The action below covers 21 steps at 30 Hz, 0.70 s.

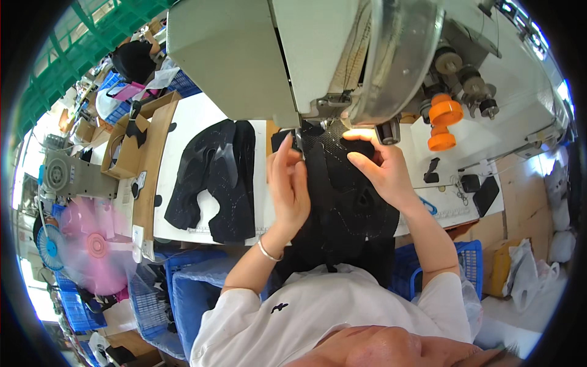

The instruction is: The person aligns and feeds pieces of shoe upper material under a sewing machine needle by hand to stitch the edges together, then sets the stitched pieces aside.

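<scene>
Under the head of a sewing machine (232, 67) lies a black shoe-upper piece (351, 202), partly mesh near the needle area. It runs down over the table's near edge toward my lap. My left hand (288, 186) is raised at its left side, fingers stretched upward and holding nothing. On the right, my right hand (388, 174) is at the work, thumb and index finger apart, with black material showing between them. Its other fingers are partly hidden. The needle point itself cannot be made out. Farther left, more flat black upper pieces (211, 180) lie overlapping on the white tabletop (183, 134).
Orange-capped thread tensioners (446, 113) hang at the machine's right. Blue crates (195, 287) stand below the table on both sides. A pink fan (96, 244) spins at left, near a cardboard box (125, 150). Another person (134, 58) is at the far left.
</scene>
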Each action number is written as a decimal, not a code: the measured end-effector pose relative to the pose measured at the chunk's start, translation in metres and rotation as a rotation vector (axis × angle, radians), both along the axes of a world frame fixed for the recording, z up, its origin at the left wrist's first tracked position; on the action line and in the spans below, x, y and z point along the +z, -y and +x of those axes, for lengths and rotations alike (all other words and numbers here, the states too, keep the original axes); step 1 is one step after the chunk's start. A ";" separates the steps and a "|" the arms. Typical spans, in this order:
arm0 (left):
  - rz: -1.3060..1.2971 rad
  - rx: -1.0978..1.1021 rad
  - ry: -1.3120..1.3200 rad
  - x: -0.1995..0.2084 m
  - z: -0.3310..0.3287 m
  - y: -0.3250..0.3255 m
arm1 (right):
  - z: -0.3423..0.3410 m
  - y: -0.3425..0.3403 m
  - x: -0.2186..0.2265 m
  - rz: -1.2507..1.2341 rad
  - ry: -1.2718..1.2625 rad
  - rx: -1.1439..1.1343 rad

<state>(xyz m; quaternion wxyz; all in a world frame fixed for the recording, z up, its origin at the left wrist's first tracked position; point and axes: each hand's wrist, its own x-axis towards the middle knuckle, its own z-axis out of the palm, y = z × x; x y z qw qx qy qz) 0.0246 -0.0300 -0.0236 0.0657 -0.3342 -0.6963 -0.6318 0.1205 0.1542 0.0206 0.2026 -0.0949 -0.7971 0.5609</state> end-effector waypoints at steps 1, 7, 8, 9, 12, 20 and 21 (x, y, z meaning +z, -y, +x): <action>-0.098 0.228 -0.501 -0.005 -0.007 0.002 | 0.001 0.003 0.005 -0.023 -0.031 0.015; -0.214 0.067 -1.047 0.026 -0.021 0.003 | -0.002 0.005 0.001 -0.096 -0.103 0.004; -0.187 0.049 -1.065 0.028 -0.023 0.003 | -0.003 0.003 0.000 -0.126 -0.125 0.006; -0.172 0.042 -1.080 0.031 -0.024 0.002 | -0.002 0.004 0.002 -0.121 -0.117 0.008; -0.139 0.031 -1.104 0.032 -0.030 -0.001 | -0.004 0.005 0.005 -0.177 -0.077 -0.009; -0.083 -0.015 -1.031 0.036 -0.041 -0.009 | -0.016 0.002 -0.007 -0.271 -0.199 -0.060; -0.080 -0.013 -1.028 0.035 -0.042 -0.010 | -0.018 0.001 -0.009 -0.267 -0.196 -0.059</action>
